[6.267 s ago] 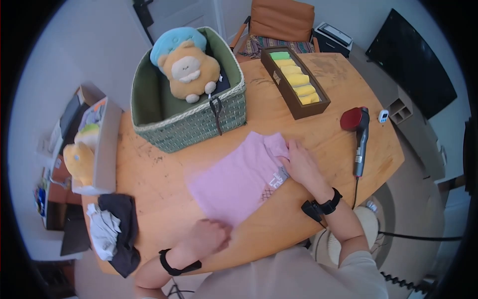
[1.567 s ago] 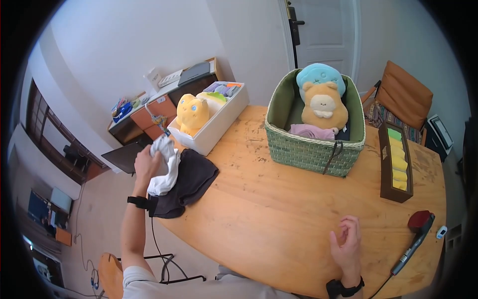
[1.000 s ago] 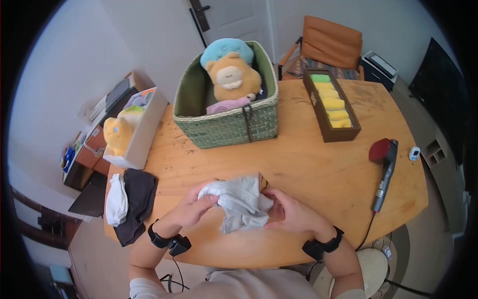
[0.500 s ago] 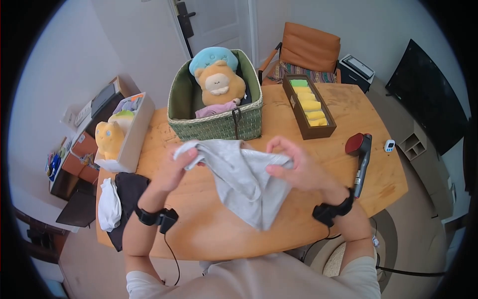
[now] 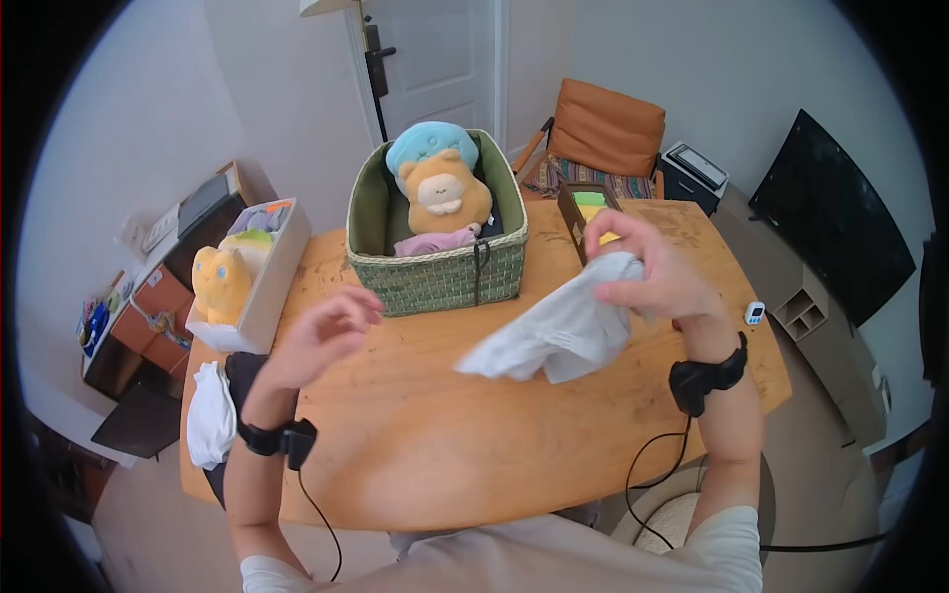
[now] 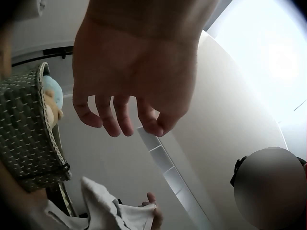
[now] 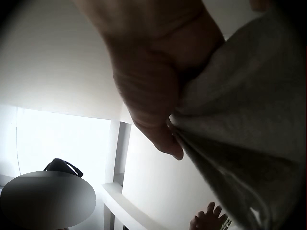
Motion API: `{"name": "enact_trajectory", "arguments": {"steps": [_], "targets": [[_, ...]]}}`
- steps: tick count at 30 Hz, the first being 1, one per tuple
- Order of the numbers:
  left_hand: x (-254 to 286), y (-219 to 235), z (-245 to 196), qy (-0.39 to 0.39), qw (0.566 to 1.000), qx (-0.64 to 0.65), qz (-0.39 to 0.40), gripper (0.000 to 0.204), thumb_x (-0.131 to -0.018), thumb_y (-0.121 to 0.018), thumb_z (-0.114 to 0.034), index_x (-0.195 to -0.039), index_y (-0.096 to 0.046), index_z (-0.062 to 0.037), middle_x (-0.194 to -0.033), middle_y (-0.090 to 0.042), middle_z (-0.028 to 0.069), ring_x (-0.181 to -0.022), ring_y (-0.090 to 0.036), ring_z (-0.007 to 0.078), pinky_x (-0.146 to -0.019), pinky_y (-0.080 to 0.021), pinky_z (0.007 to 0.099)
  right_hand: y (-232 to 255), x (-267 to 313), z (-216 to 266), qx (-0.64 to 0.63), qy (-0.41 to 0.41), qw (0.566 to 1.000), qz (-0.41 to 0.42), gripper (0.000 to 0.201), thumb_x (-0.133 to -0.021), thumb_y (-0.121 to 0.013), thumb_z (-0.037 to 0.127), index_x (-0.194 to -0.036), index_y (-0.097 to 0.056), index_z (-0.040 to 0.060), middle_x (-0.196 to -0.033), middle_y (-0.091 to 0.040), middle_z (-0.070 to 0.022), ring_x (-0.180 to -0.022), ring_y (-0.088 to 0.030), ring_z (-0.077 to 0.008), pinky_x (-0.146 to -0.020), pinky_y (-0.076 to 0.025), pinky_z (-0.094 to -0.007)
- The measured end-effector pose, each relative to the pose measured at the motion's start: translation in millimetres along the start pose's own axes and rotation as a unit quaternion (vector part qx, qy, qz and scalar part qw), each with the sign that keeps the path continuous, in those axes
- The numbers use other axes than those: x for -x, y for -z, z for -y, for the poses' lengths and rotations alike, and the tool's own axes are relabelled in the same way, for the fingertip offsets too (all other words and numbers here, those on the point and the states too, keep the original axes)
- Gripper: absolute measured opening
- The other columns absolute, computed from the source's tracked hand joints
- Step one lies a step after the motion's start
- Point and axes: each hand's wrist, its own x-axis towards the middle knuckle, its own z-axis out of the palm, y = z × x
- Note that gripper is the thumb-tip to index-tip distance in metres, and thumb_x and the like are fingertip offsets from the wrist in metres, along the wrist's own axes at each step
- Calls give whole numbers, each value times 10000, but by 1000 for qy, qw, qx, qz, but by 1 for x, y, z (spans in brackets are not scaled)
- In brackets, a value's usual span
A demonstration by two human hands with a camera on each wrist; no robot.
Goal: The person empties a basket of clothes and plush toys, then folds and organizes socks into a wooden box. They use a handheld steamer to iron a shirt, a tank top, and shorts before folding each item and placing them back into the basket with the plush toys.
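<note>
In the head view my right hand (image 5: 657,272) pinches a light grey garment (image 5: 563,331) between thumb and fingers, up over the right half of the wooden table (image 5: 415,435). The garment trails down toward the left; its kind does not show. The right wrist view has the gathered grey cloth (image 7: 244,110) hanging from the thumb side of the hand. My left hand (image 5: 321,336) is raised over the table's left half, apart from the garment, its fingers loosely bent and holding nothing. The left wrist view also shows those bent fingers (image 6: 112,127) around bare air.
A green woven basket (image 5: 435,282) with plush toys and a folded pink garment stands at the back. A white box (image 5: 282,272) with a yellow plush is on the left. White cloth (image 5: 210,415) lies on dark cloth at the left edge. A brown sock box (image 5: 570,212) is partly behind my right hand.
The pink garment went from the table into the basket. My left hand took the grey garment from the left pile; both hands held it, then the left let go and the right swung it rightward.
</note>
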Motion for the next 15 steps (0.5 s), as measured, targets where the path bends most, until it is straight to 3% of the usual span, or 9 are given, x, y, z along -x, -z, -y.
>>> {"name": "enact_trajectory", "arguments": {"steps": [1,3,6,7,9,11,12,14,15], "targets": [[-4,-19,6,34,999,-18,30,185,-915,-713,-114,-1069,-613,-92,-1264,-535,88,-1106,-573,193,-883,-492,343,-9,-7,-6,-21,19,999,16,332,-869,-735,104,-1128,-528,85,-901,-597,37,-842,-577,-40,-694,-461,-220],[-13,-66,4,-9,981,-173,83,380,-892,-760,-167,-1215,-567,-114,-1310,-529,87,-1133,-578,215,-912,-489,367,-31,-18,-10,-12,62,998,30,304,-881,-653,32,-1149,-518,81,-995,-569,11,-917,-548,-55,-781,-467,-235],[-29,-124,-6,-22,983,-165,74,477,-869,-795,-214,-1268,-552,-119,-1330,-533,90,-1178,-561,225,-939,-482,365,-62,-32,-10,-12,30,999,19,287,-890,-602,10,-1157,-517,73,-1026,-545,1,-960,-524,-68,-837,-461,-249],[-36,-138,-12,-41,984,-173,25,458,-880,-782,-200,-1264,-551,-107,-1266,-572,89,-1136,-585,228,-931,-489,361,-67,-36,-16,3,43,999,5,270,-908,-602,21,-1162,-520,65,-1034,-543,3,-952,-526,-73,-839,-462,-248],[-43,-140,-11,-59,982,-177,-28,438,-891,-769,-186,-1259,-550,-94,-1203,-611,87,-1095,-608,232,-922,-496,358,-67,-35,-18,28,54,998,-26,265,-917,-625,37,-1161,-523,64,-1050,-545,7,-973,-529,-65,-850,-459,-245],[-58,-124,2,-118,963,-239,-47,321,-942,-702,-159,-1203,-543,-62,-1006,-659,60,-982,-649,202,-845,-507,334,-64,-33,-23,76,89,988,-100,290,-916,-674,58,-1166,-527,57,-1096,-551,6,-1010,-536,-72,-883,-458,-250],[-61,-118,4,-119,963,-238,-46,321,-942,-702,-159,-1203,-543,-62,-1006,-659,60,-982,-649,202,-845,-507,334,-59,-29,-21,77,88,988,-100,290,-916,-674,58,-1166,-527,57,-1096,-551,6,-1010,-536,-72,-883,-458,-250],[-63,-104,7,-83,975,-133,-155,156,-1020,-592,-135,-1134,-520,-56,-818,-592,8,-786,-593,112,-696,-463,276,-47,-15,-11,-8,3,993,-115,314,-891,-713,73,-1146,-534,44,-1121,-572,-30,-1062,-544,-118,-942,-461,-299],[-63,-95,3,-81,976,-133,-153,156,-1020,-592,-135,-1134,-520,-56,-818,-592,8,-786,-593,112,-696,-463,276,-37,-11,-20,47,40,994,-85,413,-854,-774,101,-1192,-552,20,-1130,-606,-55,-1022,-570,-129,-915,-482,-296]]}}
